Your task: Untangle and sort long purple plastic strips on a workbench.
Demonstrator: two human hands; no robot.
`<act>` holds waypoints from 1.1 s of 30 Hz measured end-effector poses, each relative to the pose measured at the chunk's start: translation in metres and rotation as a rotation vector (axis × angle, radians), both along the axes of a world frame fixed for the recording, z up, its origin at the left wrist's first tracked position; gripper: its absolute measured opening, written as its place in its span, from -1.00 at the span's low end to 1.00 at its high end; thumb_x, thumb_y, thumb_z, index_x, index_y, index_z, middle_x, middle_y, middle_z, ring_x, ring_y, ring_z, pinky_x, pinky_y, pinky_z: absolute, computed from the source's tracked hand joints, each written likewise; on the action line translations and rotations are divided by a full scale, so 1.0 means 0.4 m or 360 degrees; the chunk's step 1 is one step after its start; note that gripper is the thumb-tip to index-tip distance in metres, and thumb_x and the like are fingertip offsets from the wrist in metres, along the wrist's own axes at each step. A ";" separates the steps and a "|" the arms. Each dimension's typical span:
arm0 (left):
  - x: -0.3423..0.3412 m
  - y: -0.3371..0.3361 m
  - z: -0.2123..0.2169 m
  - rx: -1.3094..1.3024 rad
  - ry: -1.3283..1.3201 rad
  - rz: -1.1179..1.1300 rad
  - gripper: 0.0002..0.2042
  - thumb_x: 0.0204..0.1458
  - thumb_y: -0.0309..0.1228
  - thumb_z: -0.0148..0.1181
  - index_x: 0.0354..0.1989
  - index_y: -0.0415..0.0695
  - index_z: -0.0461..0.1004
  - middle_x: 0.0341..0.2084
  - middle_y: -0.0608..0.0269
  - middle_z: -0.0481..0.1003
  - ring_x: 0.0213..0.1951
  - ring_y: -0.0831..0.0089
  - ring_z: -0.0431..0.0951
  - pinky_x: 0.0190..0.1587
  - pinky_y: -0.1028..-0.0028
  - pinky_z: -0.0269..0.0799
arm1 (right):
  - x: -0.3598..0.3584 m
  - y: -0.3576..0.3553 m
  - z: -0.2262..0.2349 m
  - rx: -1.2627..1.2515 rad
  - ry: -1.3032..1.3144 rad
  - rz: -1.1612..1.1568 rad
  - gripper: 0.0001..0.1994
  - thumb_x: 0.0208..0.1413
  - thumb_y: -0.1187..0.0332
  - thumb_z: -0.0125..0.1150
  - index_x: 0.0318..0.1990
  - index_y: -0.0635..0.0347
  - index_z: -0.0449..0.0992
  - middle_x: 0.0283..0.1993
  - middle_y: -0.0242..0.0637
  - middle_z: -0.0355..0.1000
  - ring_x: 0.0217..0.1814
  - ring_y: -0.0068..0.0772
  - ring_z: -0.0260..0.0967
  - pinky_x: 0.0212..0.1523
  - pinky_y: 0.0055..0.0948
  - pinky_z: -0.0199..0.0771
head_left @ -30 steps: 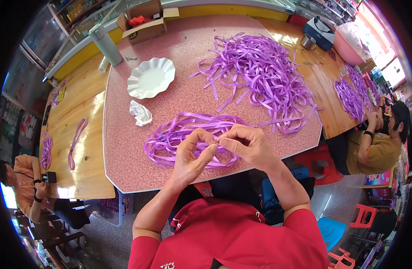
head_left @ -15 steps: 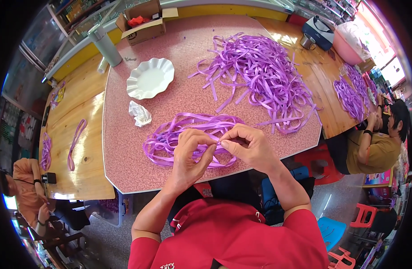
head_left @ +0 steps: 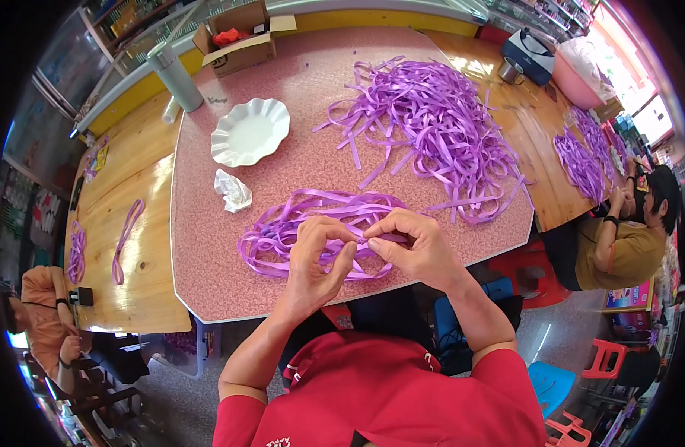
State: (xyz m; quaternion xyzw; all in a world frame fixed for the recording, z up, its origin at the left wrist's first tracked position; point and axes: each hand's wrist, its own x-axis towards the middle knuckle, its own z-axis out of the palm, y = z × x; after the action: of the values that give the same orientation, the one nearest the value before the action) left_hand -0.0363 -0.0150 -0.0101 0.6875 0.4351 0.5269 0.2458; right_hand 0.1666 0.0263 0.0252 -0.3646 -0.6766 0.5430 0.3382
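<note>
The ribbon bundle [head_left: 275, 226] is flat, glossy and purple, laid in overlapping long loops that form a loose oval. Darker purple segments—small and crowded—show on its left part. The bundle lies on the near part of the pink speckled tabletop [head_left: 208, 272], lengthwise across the person's front.

The left hand [head_left: 313, 257] and right hand [head_left: 421, 249] are positioned above the bundle and cover part of its near and right portions. Loops extend beyond the left hand on its left side and appear beyond both hands on the far side. Each hand is narrow, thumb and forefinger brought together on a short ribbon section [head_left: 360, 236] between the facing fingertips; its exact form is too small to tell.

The larger ribbon pile [head_left: 439, 127] lies beyond the right hand—tangled, heaped and the same purple.
</note>
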 end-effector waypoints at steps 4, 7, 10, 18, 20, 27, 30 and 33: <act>0.017 0.008 0.057 0.0200 0.0327 0.0094 -0.76 -0.06 -0.50 0.37 -0.21 -0.14 0.48 -0.21 0.15 0.50 -0.02 0.21 0.49 0.20 0.14 0.22 | 0.008 -0.002 0.004 0.0081 -0.0079 0.0024 -0.87 0.16 0.53 0.26 -0.15 0.32 0.60 -0.26 -0.48 0.41 -0.33 -0.76 0.31 -0.38 -0.66 0.28; 0.011 0.012 0.073 0.0494 0.0894 0.0067 -0.70 -0.11 -0.43 0.42 -0.19 -0.11 0.49 -0.24 0.22 0.52 0.01 0.23 0.50 0.29 0.01 0.10 | 0.001 -0.010 0.005 0.0191 0.0001 0.0018 -0.89 0.14 0.52 0.27 -0.20 0.34 0.61 -0.33 -0.41 0.44 -0.35 -0.67 0.37 -0.39 -0.59 0.32; -0.020 -0.001 0.086 0.0552 0.1128 0.0041 -0.79 -0.10 -0.42 0.40 -0.30 -0.10 0.50 -0.40 0.31 0.50 -0.14 0.33 0.56 0.29 0.01 0.12 | -0.011 -0.018 0.024 0.0363 -0.0111 0.0106 -0.88 0.10 0.45 0.32 -0.29 0.35 0.60 -0.47 -0.21 0.47 -0.41 -0.39 0.43 -0.37 -0.38 0.37; -0.118 -0.012 0.096 0.0090 0.0835 -0.0793 -0.88 -0.11 -0.55 0.31 -0.48 -0.17 0.45 -0.51 0.21 0.46 -0.36 0.24 0.52 0.05 0.08 0.39 | -0.032 -0.041 -0.004 0.0720 -0.0052 0.0261 -0.84 0.05 0.39 0.39 -0.42 0.25 0.52 -0.49 -0.21 0.36 -0.44 -0.17 0.38 -0.42 -0.26 0.32; -0.139 -0.024 0.077 -0.0018 0.0692 -0.0877 -0.90 -0.07 -0.53 0.29 -0.48 -0.18 0.45 -0.51 0.19 0.47 -0.36 0.20 0.53 0.03 0.09 0.40 | -0.036 -0.049 -0.004 0.0715 -0.0046 0.0269 -0.84 0.05 0.39 0.39 -0.42 0.25 0.52 -0.49 -0.22 0.36 -0.45 -0.17 0.38 -0.42 -0.25 0.32; -0.191 -0.058 0.057 -0.0340 0.0344 -0.0783 -0.84 0.08 -0.44 0.19 -0.50 -0.22 0.46 -0.51 0.13 0.49 -0.33 0.13 0.53 -0.11 0.19 0.43 | -0.021 -0.026 -0.030 0.0762 0.0086 0.0282 -0.92 0.11 0.43 0.33 -0.30 0.22 0.59 -0.29 -0.24 0.51 -0.20 -0.25 0.51 -0.19 -0.36 0.49; -0.241 -0.073 0.053 -0.0325 0.0414 -0.0587 -0.87 0.05 -0.48 0.20 -0.51 -0.23 0.46 -0.50 0.12 0.49 -0.32 0.12 0.53 -0.17 0.22 0.42 | 0.061 0.045 -0.041 0.0784 -0.0127 -0.0005 -0.87 0.09 0.46 0.34 -0.19 0.21 0.64 -0.16 -0.23 0.53 -0.05 -0.28 0.49 -0.03 -0.35 0.49; -0.275 -0.088 0.043 -0.0375 0.0422 -0.0448 -0.91 0.02 -0.52 0.21 -0.49 -0.23 0.47 -0.49 0.11 0.48 -0.33 0.12 0.52 -0.19 0.25 0.40 | 0.150 0.093 -0.068 0.0817 -0.0295 -0.0161 -0.86 0.07 0.46 0.35 -0.20 0.21 0.65 -0.18 -0.24 0.53 -0.06 -0.27 0.49 -0.02 -0.35 0.48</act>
State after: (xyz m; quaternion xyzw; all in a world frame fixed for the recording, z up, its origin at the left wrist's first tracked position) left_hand -0.1461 -0.0504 0.0070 0.7712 0.4219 0.3379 0.3363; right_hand 0.2266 0.0633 -0.0021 -0.3485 -0.8009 0.3006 0.3830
